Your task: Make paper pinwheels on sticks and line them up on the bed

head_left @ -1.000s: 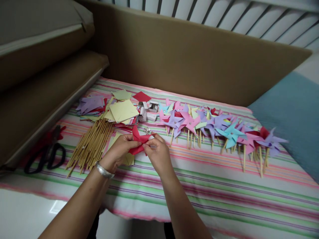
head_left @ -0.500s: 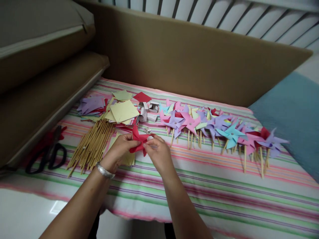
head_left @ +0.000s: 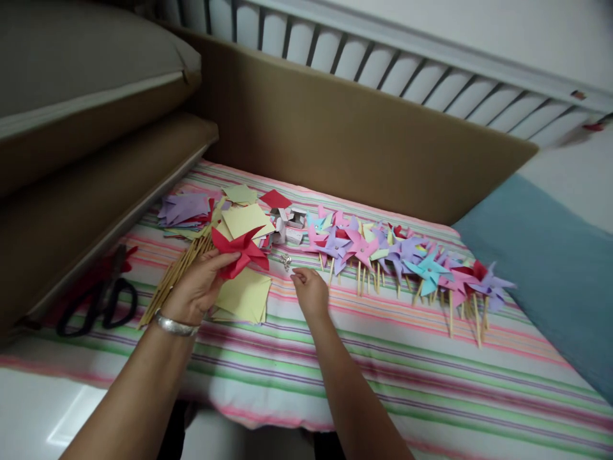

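Observation:
My left hand [head_left: 197, 286] pinches a folded red paper pinwheel head [head_left: 241, 250] and holds it up above a small stack of yellow paper squares [head_left: 245, 295]. A silver bangle sits on that wrist. My right hand [head_left: 311, 292] rests on the striped cloth [head_left: 383, 358], fingertips pinched beside a little heap of silver pins [head_left: 287, 260]; whether a pin is between the fingers I cannot make out. A bundle of wooden sticks [head_left: 178, 271] lies just left of my left hand.
A row of finished pinwheels on sticks [head_left: 407, 259] stretches to the right. Cut paper squares [head_left: 230, 214] and small white boxes [head_left: 293, 220] lie behind. Black-handled scissors [head_left: 98, 297] rest at the left. Brown cushions [head_left: 86, 166] and a blue pillow [head_left: 550, 268] border the cloth.
My hands have parted: the left lifted the red pinwheel head up and left, the right let go of it and moved down to the pins. The view tilted upward.

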